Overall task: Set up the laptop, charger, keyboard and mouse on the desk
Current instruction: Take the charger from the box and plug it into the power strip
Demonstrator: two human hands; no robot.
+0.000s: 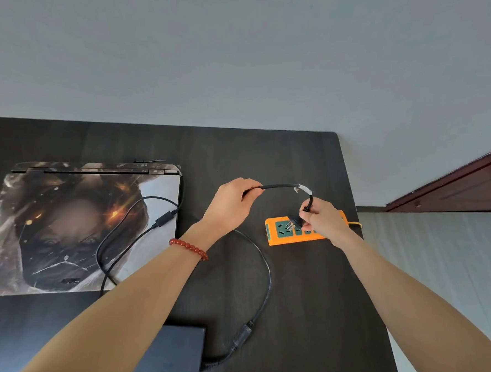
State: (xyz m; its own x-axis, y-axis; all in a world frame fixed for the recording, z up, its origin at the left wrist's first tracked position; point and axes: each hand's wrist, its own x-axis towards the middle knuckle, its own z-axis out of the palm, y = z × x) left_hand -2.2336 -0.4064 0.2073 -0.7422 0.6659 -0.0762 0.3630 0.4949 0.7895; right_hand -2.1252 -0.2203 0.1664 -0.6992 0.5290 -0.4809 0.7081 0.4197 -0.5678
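A closed laptop (72, 227) with a printed picture on its lid lies on the left of the dark desk (303, 304). The black charger brick (174, 351) lies near the front edge, partly under my left forearm. Its power cable (265, 270) loops up to my left hand (231, 202), which grips it above the desk. My right hand (322, 219) pinches the black plug (295, 221), whose metal prongs point at a socket of the orange power strip (276, 233). The prongs are still outside the socket. No keyboard or mouse is in view.
A thinner cable (127, 224) from the charger lies across the laptop lid and runs round to its back edge. The desk's right edge is just beyond the power strip. A dark red wooden door (468, 193) stands at the right, a grey wall behind.
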